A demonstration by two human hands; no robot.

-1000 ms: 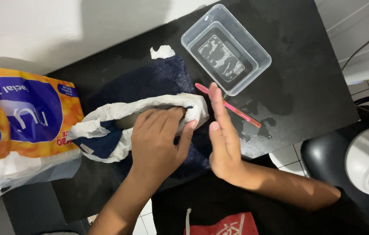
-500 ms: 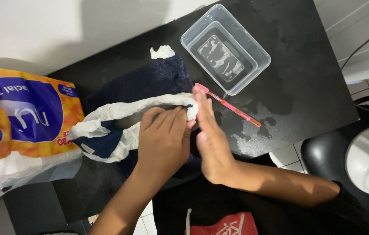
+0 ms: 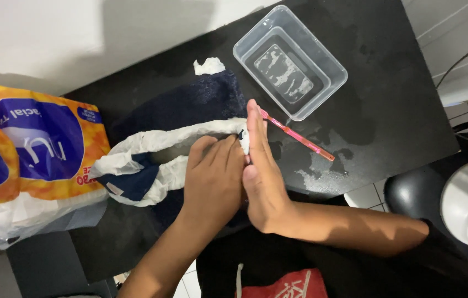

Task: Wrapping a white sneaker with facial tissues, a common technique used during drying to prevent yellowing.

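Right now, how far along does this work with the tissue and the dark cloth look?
Done: white tissue already lies in strips over the dark blue cloth, and the table beside the pink toothbrush is wet. In hand: the left hand lies flat on the tissue while the right hand stands edge-on against it. Left: much of the cloth remains uncovered.

Cloth, paper and plastic on a glossy, wet black table [image 3: 388, 94].

A dark navy cloth [image 3: 190, 102], matt and slightly fuzzy, is seen under crumpled white tissue paper [image 3: 151, 144]. The tub [image 3: 322, 91] is made of clear, shiny plastic; the pink toothbrush [image 3: 300, 139] is smooth plastic. The orange and blue pack [image 3: 30, 149] is wrapped in glossy plastic film.
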